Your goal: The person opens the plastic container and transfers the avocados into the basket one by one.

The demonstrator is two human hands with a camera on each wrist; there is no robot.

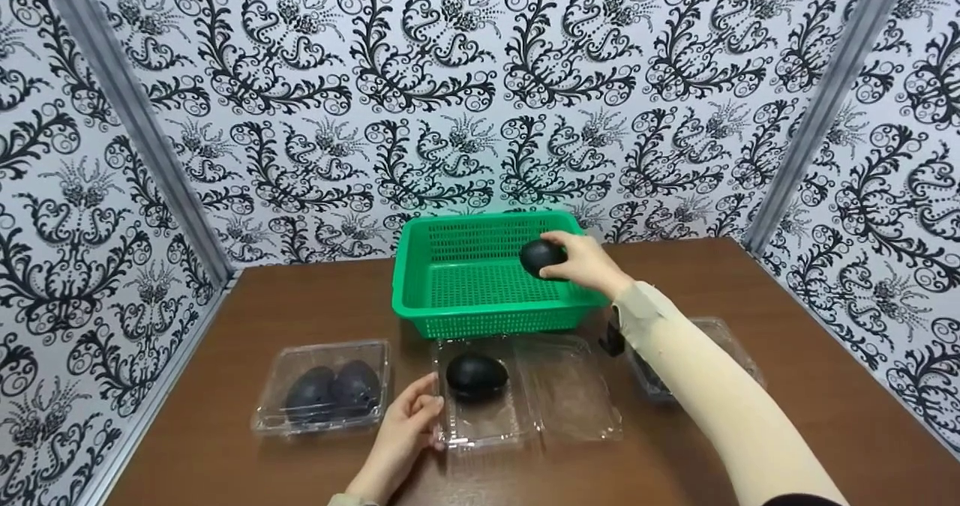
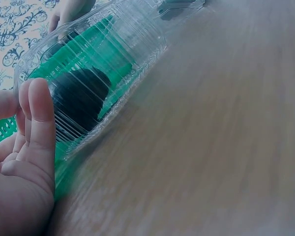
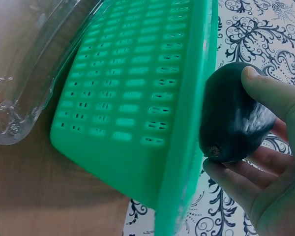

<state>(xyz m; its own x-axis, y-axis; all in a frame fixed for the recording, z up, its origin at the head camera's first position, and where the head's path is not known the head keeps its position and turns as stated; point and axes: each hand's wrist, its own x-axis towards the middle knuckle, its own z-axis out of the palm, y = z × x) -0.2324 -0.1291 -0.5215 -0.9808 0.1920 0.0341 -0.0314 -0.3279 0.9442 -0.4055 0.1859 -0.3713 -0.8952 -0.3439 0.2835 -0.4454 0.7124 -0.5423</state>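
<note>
My right hand (image 1: pixel 589 264) grips a dark avocado (image 1: pixel 537 257) over the right part of the green basket (image 1: pixel 491 312). In the right wrist view the avocado (image 3: pixel 231 115) sits between thumb and fingers, close beside the basket rim. My left hand (image 1: pixel 405 420) holds the left edge of an open clear plastic box (image 1: pixel 491 432), its fingers (image 2: pixel 42 115) against the box wall. One dark avocado (image 1: pixel 476 375) lies in the base of that box. Its lid (image 1: pixel 574 397) is folded out flat to the right.
On the left stands a closed clear box (image 1: pixel 322 350) with two dark avocados (image 1: pixel 356 386) inside. Another clear box (image 1: pixel 724 333) stands on the right, partly hidden by my right arm. Patterned walls (image 1: pixel 450 116) enclose the brown table (image 1: pixel 217 386) behind and at both sides.
</note>
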